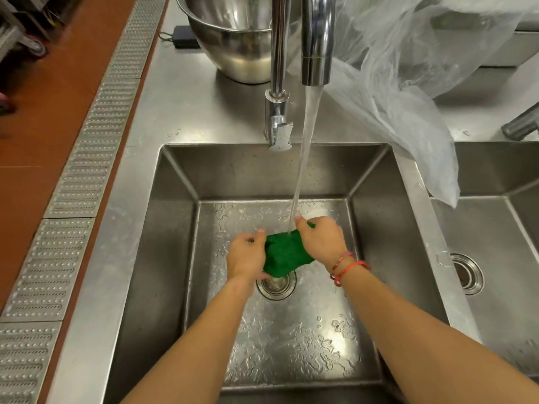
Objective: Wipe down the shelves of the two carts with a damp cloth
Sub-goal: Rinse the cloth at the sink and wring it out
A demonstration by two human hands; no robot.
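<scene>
Where the red floor meets the steel at the far left, a studded metal grate (87,141) runs along the edge. Next comes the surface (186,106), which carries a black power adapter (183,36) and a large steel bowl (233,39) behind the sink (169,258).

Our left forearm reaches forward over the basin. Our left hand (248,255), its back turned up, curls its fingers round the left end of the green cloth (284,253). The cloth is bunched between both hands, low in the sink and just above the round drain (277,285). Water (306,135) falls from the tap (316,39) onto the cloth's upper edge.

Our right hand (320,243) grasps the cloth's right end from above, with the wrist bent inward and the fingers wrapped over the fabric. Red string bracelets (347,265) circle that wrist.

Further right, a clear plastic sheet (408,68) drapes over the divider toward a second sink (495,316).
</scene>
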